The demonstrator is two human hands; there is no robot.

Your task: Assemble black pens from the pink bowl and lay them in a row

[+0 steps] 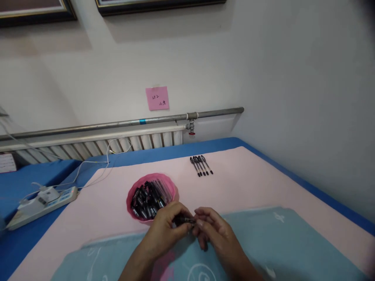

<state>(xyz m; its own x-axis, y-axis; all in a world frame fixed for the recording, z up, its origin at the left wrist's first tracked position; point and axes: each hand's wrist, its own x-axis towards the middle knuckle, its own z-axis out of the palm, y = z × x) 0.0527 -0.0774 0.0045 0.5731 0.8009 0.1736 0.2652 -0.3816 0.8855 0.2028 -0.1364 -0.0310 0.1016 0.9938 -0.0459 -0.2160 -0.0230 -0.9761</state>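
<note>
Five pens (201, 165) lie lined up; the pink bowl (173, 186) holds many more. Fingers of left hand (164, 231) and right hand (216, 231) clamp one black pen (184, 220).

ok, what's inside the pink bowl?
A heap of black pens fills the bowl. The left hand, holding a pen with the right hand, covers its near rim; the heap hides the bottom.
</note>
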